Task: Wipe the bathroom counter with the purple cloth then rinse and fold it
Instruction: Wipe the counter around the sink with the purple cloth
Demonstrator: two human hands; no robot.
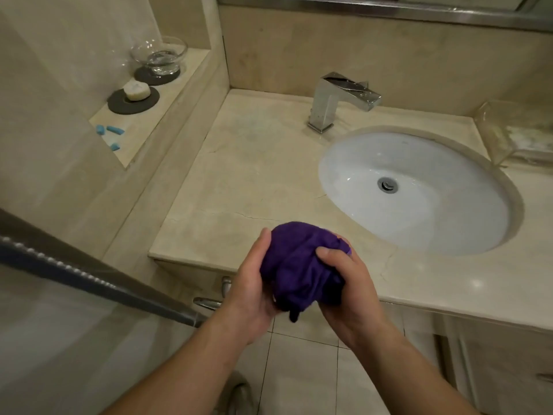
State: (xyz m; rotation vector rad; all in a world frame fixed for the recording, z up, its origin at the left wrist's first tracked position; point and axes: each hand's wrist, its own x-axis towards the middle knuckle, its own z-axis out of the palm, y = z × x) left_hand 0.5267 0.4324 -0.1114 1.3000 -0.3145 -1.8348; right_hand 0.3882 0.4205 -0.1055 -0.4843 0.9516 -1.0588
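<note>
The purple cloth [294,265] is bunched into a ball, held in the air over the front edge of the beige marble counter [239,181]. My left hand [250,289] cups its left side and underside. My right hand [348,289] grips its right side with the thumb pressed into the fabric. A small dark tail of cloth hangs below the bundle. The white oval sink [413,190] is set into the counter to the right, with a chrome faucet [338,100] behind it; no water is running.
A side ledge on the left holds a glass bowl [158,55], a soap bar [137,90] on a dark disc and small blue items [110,134]. A clear tray [520,136] sits at the counter's right. A glass shower panel edge [89,274] runs at left.
</note>
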